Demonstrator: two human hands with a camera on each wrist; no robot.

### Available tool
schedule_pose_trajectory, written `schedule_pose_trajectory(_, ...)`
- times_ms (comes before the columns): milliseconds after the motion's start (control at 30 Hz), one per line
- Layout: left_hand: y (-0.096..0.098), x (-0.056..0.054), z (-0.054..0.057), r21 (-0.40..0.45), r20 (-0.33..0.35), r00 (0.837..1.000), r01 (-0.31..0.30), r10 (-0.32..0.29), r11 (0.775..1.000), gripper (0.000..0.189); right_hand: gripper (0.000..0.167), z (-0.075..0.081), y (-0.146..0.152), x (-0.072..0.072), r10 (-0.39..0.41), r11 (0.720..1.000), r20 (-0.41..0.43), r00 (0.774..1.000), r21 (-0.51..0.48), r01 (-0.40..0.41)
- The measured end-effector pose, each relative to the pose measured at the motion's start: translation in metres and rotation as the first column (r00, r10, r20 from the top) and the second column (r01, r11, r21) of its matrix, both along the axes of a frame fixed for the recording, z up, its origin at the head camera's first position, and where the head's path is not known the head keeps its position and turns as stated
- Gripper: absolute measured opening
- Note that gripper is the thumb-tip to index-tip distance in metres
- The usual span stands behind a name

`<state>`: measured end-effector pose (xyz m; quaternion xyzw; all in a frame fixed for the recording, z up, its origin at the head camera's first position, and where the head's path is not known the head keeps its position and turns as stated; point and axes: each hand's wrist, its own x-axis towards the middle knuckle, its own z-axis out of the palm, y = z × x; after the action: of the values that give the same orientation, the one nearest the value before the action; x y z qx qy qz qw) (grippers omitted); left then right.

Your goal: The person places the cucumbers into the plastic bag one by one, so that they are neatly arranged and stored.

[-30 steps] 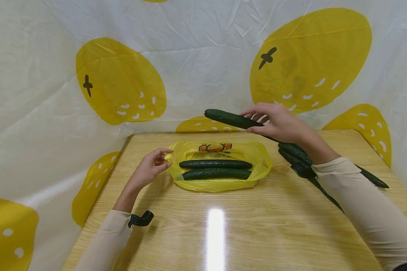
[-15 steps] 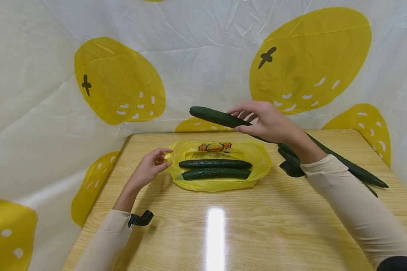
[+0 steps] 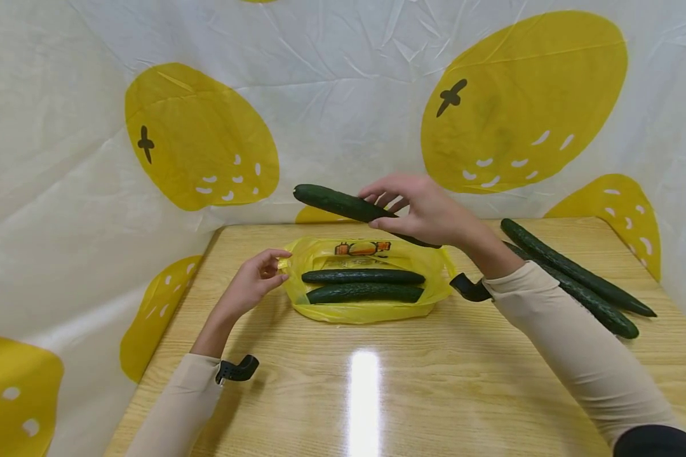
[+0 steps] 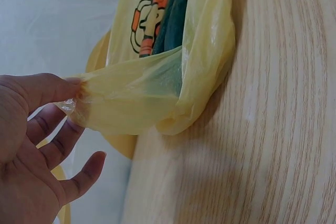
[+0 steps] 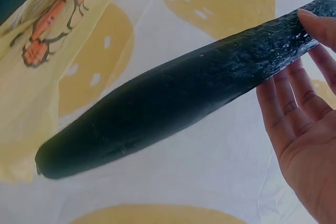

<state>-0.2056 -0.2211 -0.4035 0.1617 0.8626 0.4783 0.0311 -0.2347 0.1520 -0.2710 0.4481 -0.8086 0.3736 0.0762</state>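
While the left hand (image 3: 251, 285) pinches the left end of the yellow bag (image 3: 371, 313) between thumb and fingertips, lower fingers loose, the right hand (image 3: 429, 209) has thumb and fingers clamped on a cucumber (image 3: 327, 200). Held cucumber is in the air, slanting over the bag's far side, clear of the tabletop (image 3: 457, 393). Bag lies near the tabletop's far edge, closer to the far left corner than the far right one; mouth gapes, orange print on its far wall. Inside, two bagged cucumbers (image 3: 363, 277), one behind the other, roughly parallel to the far edge. Two loose cucumbers (image 3: 577, 270) lie side by side by the right edge, running from near the far right corner; right forearm partly covers one. Patterned sheet (image 3: 343, 127) hangs behind the far edge.
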Motion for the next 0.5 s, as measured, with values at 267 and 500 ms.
schedule_pose_trajectory(267, 0.0, 0.0, -0.001, -0.008, -0.001, 1.0, -0.008, 0.008, 1.0, 0.042, 0.041, -0.012, -0.015, 0.0, 0.035, 0.999, 0.057, 0.998, 0.03, -0.037)
schedule_pose_trajectory(500, 0.001, 0.0, -0.001, -0.018, 0.01, 1.0, -0.019, 0.02, 1.0, 0.043, 0.042, -0.032, -0.019, -0.006, 0.016, 0.996, 0.12, 0.993, 0.088, -0.027)
